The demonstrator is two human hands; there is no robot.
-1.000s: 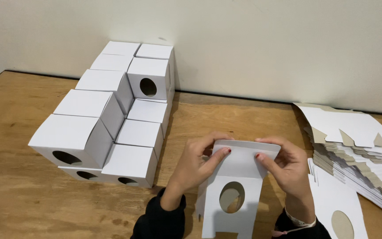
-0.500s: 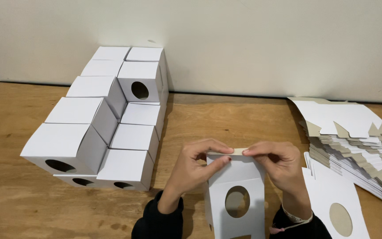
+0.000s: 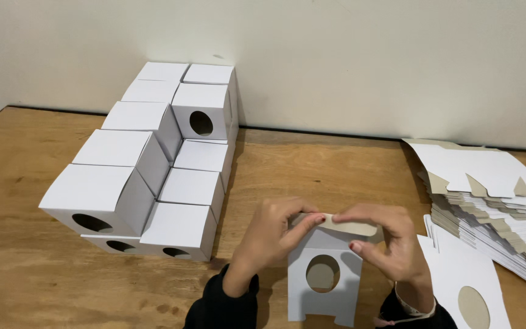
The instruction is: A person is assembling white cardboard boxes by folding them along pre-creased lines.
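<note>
Both my hands hold a white cardboard box blank [image 3: 327,277] with a round hole, standing upright on the wooden table [image 3: 312,164]. My left hand [image 3: 275,234] pinches the left end of its top flap [image 3: 345,225], which is bent toward me. My right hand [image 3: 388,240] pinches the flap's right end and grips the blank's right side. Black sleeves cover both my wrists.
Several folded white boxes [image 3: 153,164] with round holes are stacked in rows at the left, against the wall. A fanned pile of flat blanks [image 3: 494,195] lies at the right. One flat blank with a round hole [image 3: 467,292] lies by my right hand.
The blank's top flap has been folded down toward me, and both hands have closed in on its ends. The view has shifted slightly downward.
</note>
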